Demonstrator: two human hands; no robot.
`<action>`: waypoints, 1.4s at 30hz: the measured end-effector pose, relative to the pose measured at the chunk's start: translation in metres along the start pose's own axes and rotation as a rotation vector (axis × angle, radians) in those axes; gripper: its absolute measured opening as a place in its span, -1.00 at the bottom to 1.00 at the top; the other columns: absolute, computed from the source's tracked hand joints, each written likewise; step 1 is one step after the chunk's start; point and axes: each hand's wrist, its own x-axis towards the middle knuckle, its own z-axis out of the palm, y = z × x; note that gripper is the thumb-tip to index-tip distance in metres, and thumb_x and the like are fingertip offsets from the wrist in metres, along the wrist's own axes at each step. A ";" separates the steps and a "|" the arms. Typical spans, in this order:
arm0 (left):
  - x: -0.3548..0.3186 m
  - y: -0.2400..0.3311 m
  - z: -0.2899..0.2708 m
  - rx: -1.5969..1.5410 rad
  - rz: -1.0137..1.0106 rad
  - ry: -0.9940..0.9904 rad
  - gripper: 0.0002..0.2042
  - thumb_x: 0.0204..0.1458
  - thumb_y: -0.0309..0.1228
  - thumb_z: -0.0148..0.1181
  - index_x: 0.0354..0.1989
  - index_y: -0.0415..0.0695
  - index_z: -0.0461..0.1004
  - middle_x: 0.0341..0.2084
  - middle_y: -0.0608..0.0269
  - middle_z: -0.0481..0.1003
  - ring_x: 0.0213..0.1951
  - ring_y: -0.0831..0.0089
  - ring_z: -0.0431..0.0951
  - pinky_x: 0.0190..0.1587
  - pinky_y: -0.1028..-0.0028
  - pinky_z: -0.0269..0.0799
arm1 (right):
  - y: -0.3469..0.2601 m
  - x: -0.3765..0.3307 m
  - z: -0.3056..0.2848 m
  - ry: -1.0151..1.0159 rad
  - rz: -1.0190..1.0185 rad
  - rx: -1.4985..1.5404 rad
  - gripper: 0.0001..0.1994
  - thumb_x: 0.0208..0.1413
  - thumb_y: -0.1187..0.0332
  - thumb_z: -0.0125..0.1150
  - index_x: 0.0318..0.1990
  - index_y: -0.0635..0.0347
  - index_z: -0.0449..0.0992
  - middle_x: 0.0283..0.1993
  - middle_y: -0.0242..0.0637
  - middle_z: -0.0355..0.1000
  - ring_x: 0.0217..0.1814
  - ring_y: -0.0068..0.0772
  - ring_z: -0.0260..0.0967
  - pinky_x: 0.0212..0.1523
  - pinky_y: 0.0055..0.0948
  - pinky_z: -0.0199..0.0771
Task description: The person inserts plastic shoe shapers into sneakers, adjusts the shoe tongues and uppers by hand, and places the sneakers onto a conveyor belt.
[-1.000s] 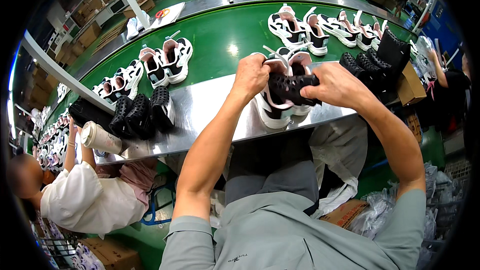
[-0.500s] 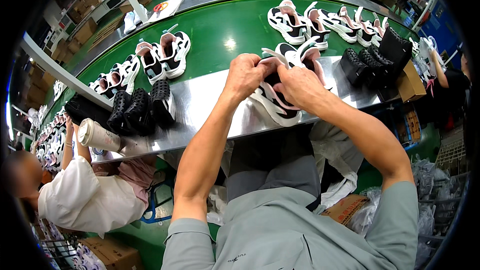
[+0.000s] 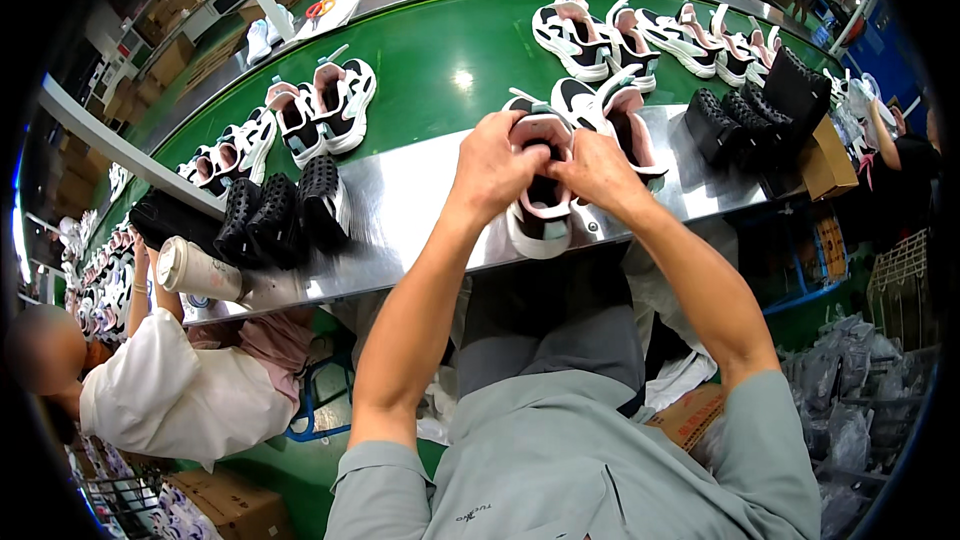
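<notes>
A white and black sneaker (image 3: 541,240) with pink lining stands on the steel table edge, its heel toward me. My left hand (image 3: 495,168) grips the left side of its opening, thumb reaching inside. My right hand (image 3: 597,172) is closed on the opening's right side, fingers near the tongue. The hands nearly meet over the shoe, and what their fingertips do inside is hidden. Just right of it stands a similar sneaker (image 3: 632,135), its tongue raised.
More sneakers (image 3: 340,105) stand on the green conveyor belt (image 3: 440,60), left and far right. Black studded blocks (image 3: 322,202) flank the work spot on the steel ledge. A lidded paper cup (image 3: 200,270) and a co-worker in white (image 3: 190,390) are at left.
The held sneaker has turned from a slant to point straight away from me. My right hand has shifted slightly left, closer to my left hand. A person appears behind the belt.
</notes>
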 end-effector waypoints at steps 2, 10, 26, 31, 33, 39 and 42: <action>-0.016 -0.012 0.012 0.184 -0.047 0.035 -0.45 -0.09 -0.45 0.32 0.16 -0.22 0.38 -0.09 -0.22 0.49 -0.04 -0.12 0.52 0.07 0.09 0.44 | 0.008 0.005 0.015 0.065 -0.071 0.047 -0.50 -0.05 0.16 0.44 -0.16 0.49 0.49 -0.19 0.25 0.52 -0.06 0.24 0.50 -0.02 -0.03 0.48; -0.023 -0.024 0.006 0.097 -0.267 0.130 -0.64 0.02 -0.54 0.23 0.03 -0.22 0.41 -0.39 -0.07 0.56 -0.30 0.04 0.60 -0.18 0.16 0.47 | -0.001 0.022 0.015 0.108 -0.412 0.509 -0.70 0.02 0.59 0.03 -0.06 0.27 0.47 -0.20 -0.21 0.52 -0.23 -0.49 0.44 -0.14 -0.49 0.46; 0.008 -0.001 0.000 0.584 0.518 -0.002 -0.82 -0.13 -0.51 0.30 -0.29 -0.10 0.63 -0.17 0.25 0.52 -0.08 0.24 0.45 0.00 0.29 0.42 | 0.022 0.050 0.039 0.034 -0.178 1.797 -0.79 0.40 0.31 -0.10 -0.14 0.25 0.40 -0.39 -0.36 0.36 -0.26 -0.37 0.37 -0.06 -0.35 0.42; 0.005 0.004 -0.011 0.794 0.723 -0.287 -0.86 -0.18 -0.50 0.23 -0.39 -0.11 0.62 -0.31 0.29 0.47 -0.19 0.32 0.44 -0.03 0.34 0.40 | -0.002 0.046 0.038 0.171 -0.115 1.802 -0.80 0.40 0.32 -0.08 -0.09 0.29 0.38 -0.45 -0.41 0.30 -0.36 -0.45 0.27 -0.17 -0.42 0.36; 0.001 0.004 -0.016 0.675 0.645 -0.343 -0.78 -0.12 -0.49 0.26 -0.24 -0.12 0.62 -0.22 0.21 0.52 -0.08 0.25 0.47 0.04 0.34 0.40 | -0.010 0.037 0.032 0.201 -0.087 1.761 -0.75 0.39 0.29 -0.08 -0.02 0.34 0.36 -0.46 -0.41 0.28 -0.36 -0.46 0.25 -0.17 -0.45 0.33; -0.054 -0.006 -0.061 -0.049 -0.901 -0.457 -0.29 0.16 0.23 0.09 0.25 -0.15 0.37 -0.09 0.00 0.51 -0.16 0.15 0.60 -0.21 0.20 0.64 | -0.005 0.008 0.035 0.019 -0.184 1.786 -0.63 0.39 0.17 -0.14 -0.16 0.33 0.47 -0.48 -0.39 0.30 -0.28 -0.42 0.28 -0.12 -0.43 0.27; -0.075 0.007 -0.058 -0.198 -0.978 -0.697 -0.28 0.16 0.23 0.07 0.33 -0.06 0.25 -0.06 0.08 0.47 -0.35 0.30 0.58 -0.34 0.17 0.65 | -0.006 -0.025 0.048 -0.086 -0.194 1.830 -0.80 0.36 0.30 0.01 -0.19 0.27 0.43 -0.39 -0.36 0.33 -0.23 -0.44 0.33 -0.04 -0.40 0.30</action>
